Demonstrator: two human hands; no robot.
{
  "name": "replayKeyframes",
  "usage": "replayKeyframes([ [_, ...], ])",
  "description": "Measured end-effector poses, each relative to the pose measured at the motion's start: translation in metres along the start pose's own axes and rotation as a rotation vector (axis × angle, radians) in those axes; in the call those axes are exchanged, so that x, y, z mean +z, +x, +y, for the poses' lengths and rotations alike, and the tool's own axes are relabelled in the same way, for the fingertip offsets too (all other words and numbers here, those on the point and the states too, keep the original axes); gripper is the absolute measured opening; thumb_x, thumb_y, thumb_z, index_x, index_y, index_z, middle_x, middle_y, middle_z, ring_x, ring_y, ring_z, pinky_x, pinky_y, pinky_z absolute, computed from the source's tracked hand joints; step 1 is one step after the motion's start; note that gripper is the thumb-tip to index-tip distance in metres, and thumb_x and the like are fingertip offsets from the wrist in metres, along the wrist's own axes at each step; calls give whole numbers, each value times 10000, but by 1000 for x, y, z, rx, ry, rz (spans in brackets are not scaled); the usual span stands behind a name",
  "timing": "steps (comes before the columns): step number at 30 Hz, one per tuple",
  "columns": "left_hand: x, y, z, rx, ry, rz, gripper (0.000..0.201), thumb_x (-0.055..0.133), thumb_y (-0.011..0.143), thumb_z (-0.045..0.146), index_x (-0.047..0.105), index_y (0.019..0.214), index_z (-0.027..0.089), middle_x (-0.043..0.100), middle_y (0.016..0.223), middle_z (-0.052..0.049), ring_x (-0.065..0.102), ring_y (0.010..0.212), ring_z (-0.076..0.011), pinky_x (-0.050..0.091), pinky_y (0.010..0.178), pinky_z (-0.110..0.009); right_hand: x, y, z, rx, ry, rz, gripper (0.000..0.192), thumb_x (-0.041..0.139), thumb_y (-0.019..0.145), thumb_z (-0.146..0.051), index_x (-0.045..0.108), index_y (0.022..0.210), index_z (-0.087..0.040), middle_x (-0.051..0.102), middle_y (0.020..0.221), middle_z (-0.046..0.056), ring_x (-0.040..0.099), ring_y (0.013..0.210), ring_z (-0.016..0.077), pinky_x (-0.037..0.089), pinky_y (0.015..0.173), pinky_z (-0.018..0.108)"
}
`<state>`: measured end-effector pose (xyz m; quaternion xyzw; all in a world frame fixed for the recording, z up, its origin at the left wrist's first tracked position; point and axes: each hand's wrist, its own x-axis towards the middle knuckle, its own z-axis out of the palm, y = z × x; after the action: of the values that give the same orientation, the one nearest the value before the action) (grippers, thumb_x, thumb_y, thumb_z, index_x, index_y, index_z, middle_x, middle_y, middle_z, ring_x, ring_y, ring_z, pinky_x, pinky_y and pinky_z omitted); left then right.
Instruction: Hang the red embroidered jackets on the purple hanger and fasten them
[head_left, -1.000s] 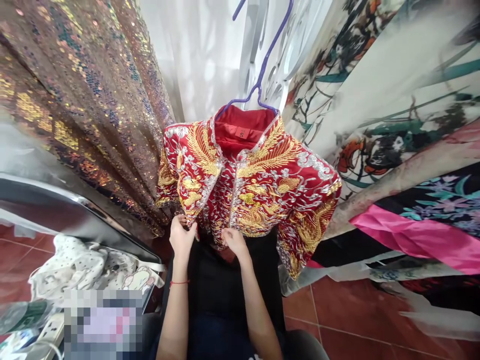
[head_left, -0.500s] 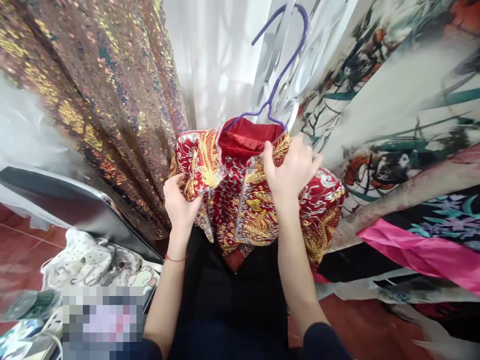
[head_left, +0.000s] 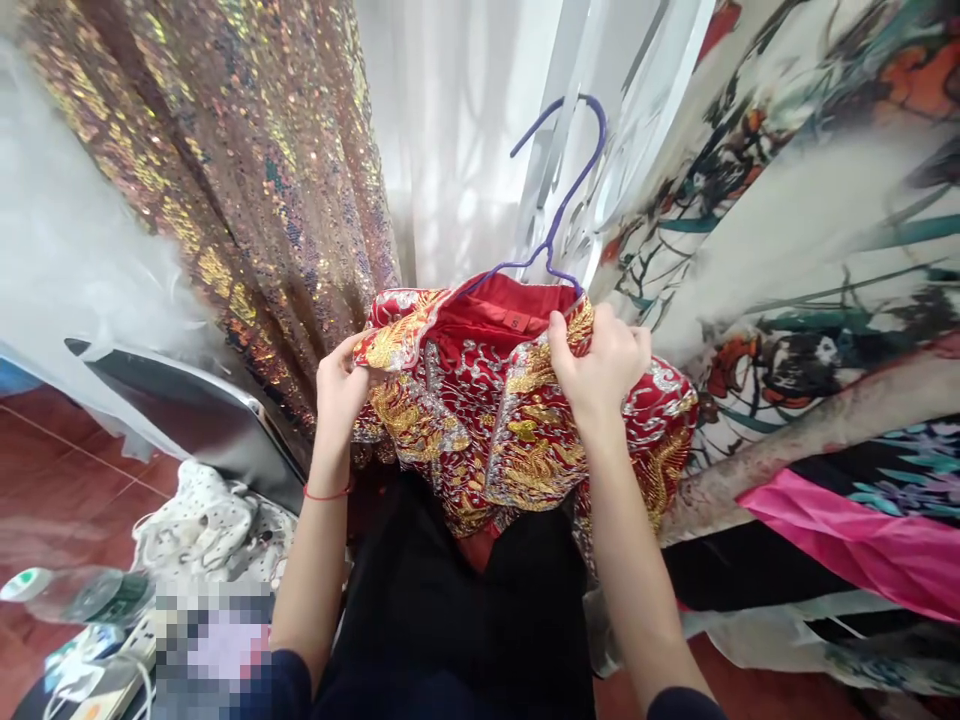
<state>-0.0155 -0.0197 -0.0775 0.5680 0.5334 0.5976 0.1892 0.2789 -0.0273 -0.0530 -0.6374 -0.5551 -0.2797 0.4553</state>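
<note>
A red jacket [head_left: 480, 440] with gold and silver embroidery hangs in front of me on a purple hanger [head_left: 559, 215]. Its front is partly open, so the red lining and a small size label [head_left: 516, 322] show at the neck. My left hand [head_left: 341, 395] pinches the edge of the left front panel near the collar and holds it outward. On the other side, my right hand [head_left: 604, 365] grips the collar and shoulder, thumb on the front and fingers curled behind. The hanger's arms are mostly hidden inside the jacket.
Sequined fabric [head_left: 300, 190] hangs at the left and a printed floral cloth [head_left: 787, 250] at the right, with pink satin [head_left: 847, 530] below it. A black chair back [head_left: 195, 410], spotted white cloth [head_left: 210, 525] and plastic bottle [head_left: 82, 592] are at lower left.
My left hand has pulled the left front panel outward, spreading the neck opening wider. My right hand keeps its grip. The hanger and jacket sit slightly lower in view.
</note>
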Motion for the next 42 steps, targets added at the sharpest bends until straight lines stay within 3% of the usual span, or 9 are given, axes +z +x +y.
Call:
replayKeyframes([
  [7, 14, 14, 19, 314, -6, 356, 422, 538, 771, 134, 642, 1178, 170, 697, 1185, -76, 677, 1065, -190, 531, 990, -338, -4, 2, 8, -37, 48, -53, 407, 441, 921, -558, 522, 706, -222, 531, 603, 24, 521, 620, 201, 387, 737, 367],
  [12, 23, 38, 6, 169, 32, 162, 742, 598, 855, 258, 285, 1516, 135, 693, 1154, -151, 693, 1038, -250, 536, 978, -412, -1, 2, 7, -56, 94, -27, 398, 468, 901, -560, 469, 670, -236, 484, 558, -4, 463, 557, 177, 393, 707, 351],
  [15, 26, 46, -7, 116, 5, 94, 732, 533, 938, 395, 185, 1530, 141, 701, 1116, -156, 703, 1024, -245, 525, 977, -417, 0, 2, 7, -67, 126, -22, 387, 465, 897, -551, 441, 665, -242, 478, 556, -8, 445, 548, 173, 391, 697, 344],
  [20, 21, 49, -2, 123, 153, 107, 468, 481, 961, 375, 418, 1368, 153, 724, 964, -102, 700, 876, -214, 523, 867, -363, -4, 1, 12, -98, 157, -47, 345, 404, 930, -481, 442, 687, -239, 501, 577, 2, 448, 561, 179, 379, 702, 340],
  [26, 23, 16, 43, 394, 445, 182, 188, 508, 939, 291, 647, 1007, 184, 735, 974, -83, 664, 950, -234, 419, 991, -425, -14, -2, 11, -101, 104, -91, 340, 374, 967, -428, 498, 726, -221, 544, 612, 22, 479, 606, 191, 343, 713, 337],
  [30, 50, -20, 81, 731, 317, 35, 148, 531, 949, 246, 660, 1008, 203, 744, 1010, -58, 665, 996, -200, 436, 964, -376, -22, -8, 1, -94, 55, -122, 377, 349, 1009, -424, 515, 741, -217, 577, 651, 27, 498, 646, 187, 339, 742, 327],
  [34, 90, -33, 107, 1054, 301, -237, 327, 480, 980, 216, 599, 1284, 208, 633, 1378, -95, 539, 1335, -223, 393, 1090, -410, -38, -14, -7, -110, -21, -187, 390, 289, 1044, -386, 557, 827, -206, 639, 735, 53, 530, 703, 195, 323, 758, 326],
  [37, 111, -26, 111, 1137, 352, -310, 372, 434, 1004, 229, 566, 1351, 202, 571, 1461, -93, 411, 1459, -250, 291, 1184, -472, -52, -17, -7, -120, -101, -240, 401, 278, 1055, -362, 584, 857, -195, 663, 749, 66, 546, 706, 198, 297, 727, 323],
  [42, 120, -17, 102, 1137, 365, -269, 285, 456, 1012, 299, 641, 1213, 217, 625, 1378, -88, 432, 1439, -266, 344, 1155, -467, -80, -23, 6, -177, -151, -253, 435, 298, 1064, -391, 610, 826, -203, 665, 688, 36, 551, 659, 172, 287, 685, 298],
])
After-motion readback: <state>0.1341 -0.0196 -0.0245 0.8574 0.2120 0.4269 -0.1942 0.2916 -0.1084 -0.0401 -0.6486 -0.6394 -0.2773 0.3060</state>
